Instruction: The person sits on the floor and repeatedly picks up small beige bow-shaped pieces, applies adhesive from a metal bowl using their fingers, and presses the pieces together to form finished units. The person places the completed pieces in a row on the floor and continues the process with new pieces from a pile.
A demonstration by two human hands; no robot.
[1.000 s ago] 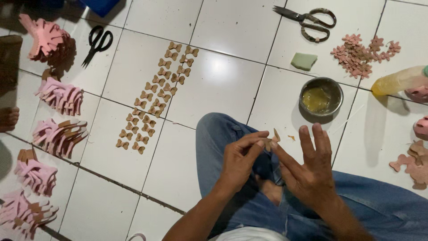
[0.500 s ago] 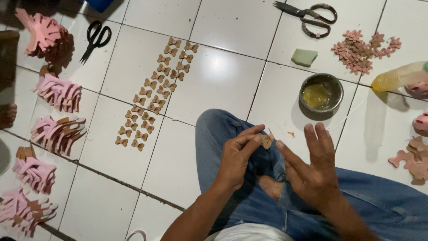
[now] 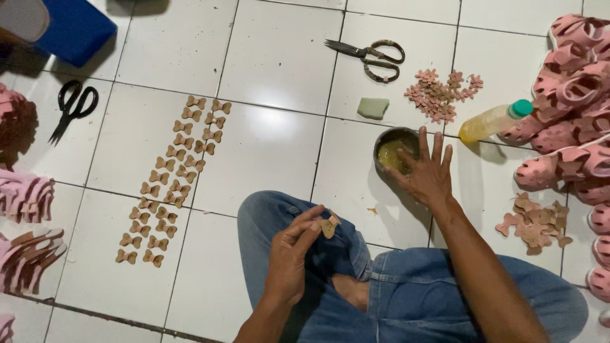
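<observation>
My left hand (image 3: 293, 251) pinches a small tan bow-shaped piece (image 3: 328, 226) above my knee in blue jeans. My right hand (image 3: 427, 169) reaches out with fingers spread over a small round metal bowl (image 3: 385, 138) of yellowish paste, one finger dipping into it. Two rows of several finished tan bows (image 3: 168, 179) lie on the white floor tiles to the left.
Grey scissors (image 3: 368, 53), a green sponge block (image 3: 373, 107), pink flower cut-outs (image 3: 440, 93) and a yellow bottle with green cap (image 3: 495, 119) lie beyond the bowl. Pink sandals (image 3: 572, 108) pile at right, tan cut-outs (image 3: 534, 222) beside them. Black scissors (image 3: 73, 109) and pink stacks (image 3: 25, 197) at left.
My right hand left the bow and moved forward to the metal bowl. My left hand kept the bow. The view shifted right, showing the pink sandals.
</observation>
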